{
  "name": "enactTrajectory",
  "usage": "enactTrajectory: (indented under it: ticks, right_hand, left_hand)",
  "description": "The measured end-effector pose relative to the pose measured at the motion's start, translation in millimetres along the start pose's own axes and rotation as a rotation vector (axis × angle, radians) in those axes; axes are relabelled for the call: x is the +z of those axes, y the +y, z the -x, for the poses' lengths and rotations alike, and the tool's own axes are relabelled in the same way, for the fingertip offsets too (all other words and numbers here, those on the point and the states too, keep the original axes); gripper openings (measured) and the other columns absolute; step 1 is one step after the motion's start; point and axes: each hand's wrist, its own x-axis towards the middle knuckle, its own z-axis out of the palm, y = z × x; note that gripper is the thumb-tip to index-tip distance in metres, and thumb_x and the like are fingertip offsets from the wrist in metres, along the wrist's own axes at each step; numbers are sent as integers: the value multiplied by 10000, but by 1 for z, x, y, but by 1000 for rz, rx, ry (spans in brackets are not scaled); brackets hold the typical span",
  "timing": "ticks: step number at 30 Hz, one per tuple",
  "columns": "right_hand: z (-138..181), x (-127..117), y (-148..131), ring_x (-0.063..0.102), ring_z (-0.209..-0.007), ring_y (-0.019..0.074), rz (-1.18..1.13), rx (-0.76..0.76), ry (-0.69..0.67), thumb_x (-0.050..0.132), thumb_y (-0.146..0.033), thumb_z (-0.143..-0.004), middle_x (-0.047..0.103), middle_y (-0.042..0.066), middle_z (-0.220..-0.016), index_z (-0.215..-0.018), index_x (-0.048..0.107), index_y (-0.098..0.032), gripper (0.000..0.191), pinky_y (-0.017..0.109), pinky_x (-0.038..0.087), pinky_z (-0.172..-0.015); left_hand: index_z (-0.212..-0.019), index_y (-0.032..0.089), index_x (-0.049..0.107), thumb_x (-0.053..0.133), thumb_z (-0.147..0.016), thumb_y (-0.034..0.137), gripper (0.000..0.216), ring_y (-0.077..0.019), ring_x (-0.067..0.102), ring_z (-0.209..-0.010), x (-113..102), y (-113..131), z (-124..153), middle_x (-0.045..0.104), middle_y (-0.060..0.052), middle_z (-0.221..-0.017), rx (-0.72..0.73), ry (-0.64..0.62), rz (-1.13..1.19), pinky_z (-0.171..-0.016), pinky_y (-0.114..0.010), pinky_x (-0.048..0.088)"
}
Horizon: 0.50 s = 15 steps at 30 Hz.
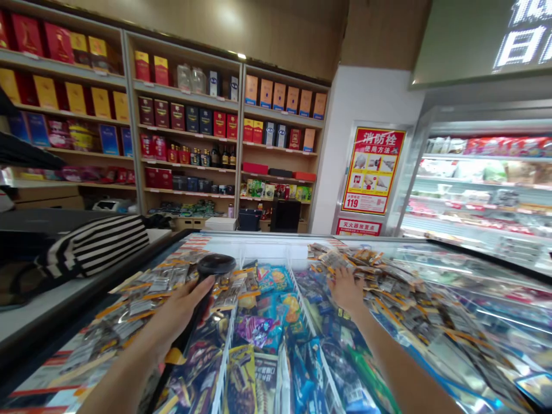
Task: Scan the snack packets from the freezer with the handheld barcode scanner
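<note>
A black scanner (207, 287) is gripped in the left hand (181, 310), fingers wrapped round its handle; its round head is held above the freezer (267, 244), and its long axis runs from the forearm up and away toward the far rim. The right hand (347, 290) is laid on a heap of packets (388, 299) piled on the glass lid (495, 310) at the right; its fingers are bent onto the packets, but whether one is pinched cannot be told. The heap lies ahead and to the right of that hand, stretched from the far rim toward the near right corner. The right hand is nearer the heap; the scanner head is well apart from it, across the open middle bay. In that bay, snack bags (276, 322) are seen between white dividers. More packets (142, 293) are spread on the left lid, just beside the scanner. A striped bag (99, 244) rests on the counter (38, 310) beyond the left edge. Open room remains over the middle bay between the two hands.
</note>
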Motion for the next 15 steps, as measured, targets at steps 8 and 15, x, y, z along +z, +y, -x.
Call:
enactTrajectory:
  ticks: [8, 15]
  right_hand:
    - [26, 6, -34, 353, -1126, 197, -211, -367, -115, 287, -323, -783, 445, 65, -1209, -1120, 452, -189, 398, 374, 236, -919]
    - [-12, 2, -47, 507, -939, 316, -544, 149, -208, 538, -346, -614, 604, 201, -884, -786, 590, -97, 307, 414, 364, -768]
  left_hand:
    - [-579, 153, 503, 475, -610, 554, 403, -96, 455, -400, 5, -3, 5, 518, 12, -454, -7, -129, -34, -393, -208, 367]
    - [-606, 162, 457, 504, -615, 523, 364, -78, 436, -402, 11, 0, 12, 498, 34, -466, -59, -171, 56, -387, -191, 345]
